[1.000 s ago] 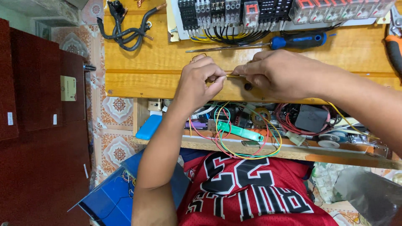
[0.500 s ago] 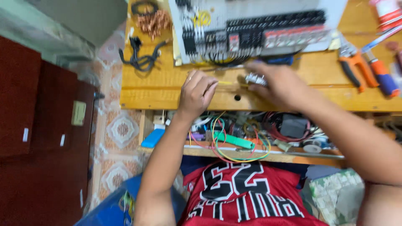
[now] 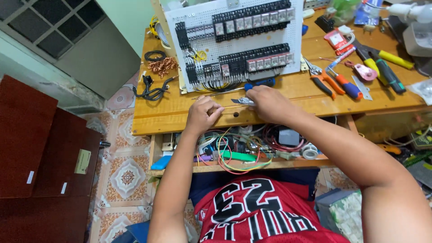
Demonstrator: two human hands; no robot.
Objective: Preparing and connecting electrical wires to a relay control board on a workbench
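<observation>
- Far left of the frame: a dark red cabinet (image 3: 40, 148) stands on the patterned tile floor (image 3: 128, 175), well apart from the work.
- Left part of the wooden workbench (image 3: 171, 114): a black cable bundle (image 3: 153, 92) and a heap of copper wire offcuts (image 3: 162, 66) lie near the edge, clear of both hands.
- Centre: the left hand (image 3: 204, 113) is closed, fingertips pinching a thin yellow wire (image 3: 231, 107) that lies just above the bench's front edge.
- The wire looks light, limp and slippery, so I judge it is best pinched close to the end being worked.
- The right hand (image 3: 270, 102) is closed on a small metal-tipped tool (image 3: 243, 101) at the wire's other end; which tool, I cannot tell.
- Just behind the hands, the white perforated panel with black relays (image 3: 238, 40) stands tilted; its dangling wires and a blue-handled screwdriver (image 3: 260, 83) crowd the space.
- Below, an open shelf holds tangled coloured wires (image 3: 234, 155).
- Right: orange-handled pliers (image 3: 326, 83) and screwdrivers (image 3: 387, 72) lie near.
</observation>
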